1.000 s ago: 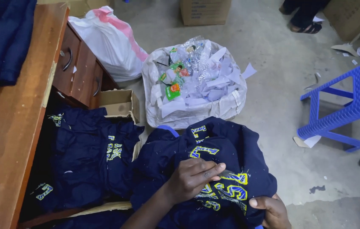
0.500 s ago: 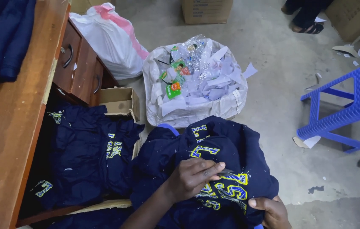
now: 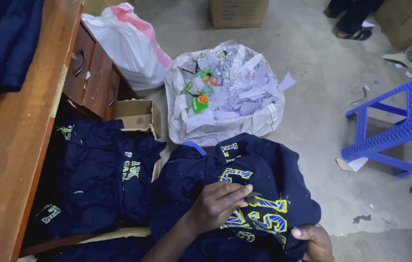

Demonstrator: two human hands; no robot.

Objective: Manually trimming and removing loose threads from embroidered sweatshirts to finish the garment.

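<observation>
A navy embroidered garment (image 3: 264, 189) is lying bunched across the person's lap, just below the white sack of paper scraps (image 3: 225, 97). The left hand (image 3: 215, 206) is resting on the yellow stitched lettering, its fingers drawn narrow and pinching something small and dark at the cloth; what it is, I cannot tell. The right hand (image 3: 315, 241) is gripping the garment's lower edge, thumb on top, bracing the fabric.

The cloth is looking soft, limp and fairly light, so it is likely folding and sliding unless held taut; the thick embroidery is probably the stiffest part and the surest place to hold beside. Loose thread ends are clinging all over it.

Left of the sack, more navy garments (image 3: 99, 179) are piling under the wooden desk (image 3: 16, 136), with a small cardboard box (image 3: 135, 116) between them and the sack. A white plastic bag (image 3: 128, 43) is leaning by the desk drawers. Right of the sack, a blue plastic stool (image 3: 400, 131) is standing well apart, crowding nothing.
</observation>
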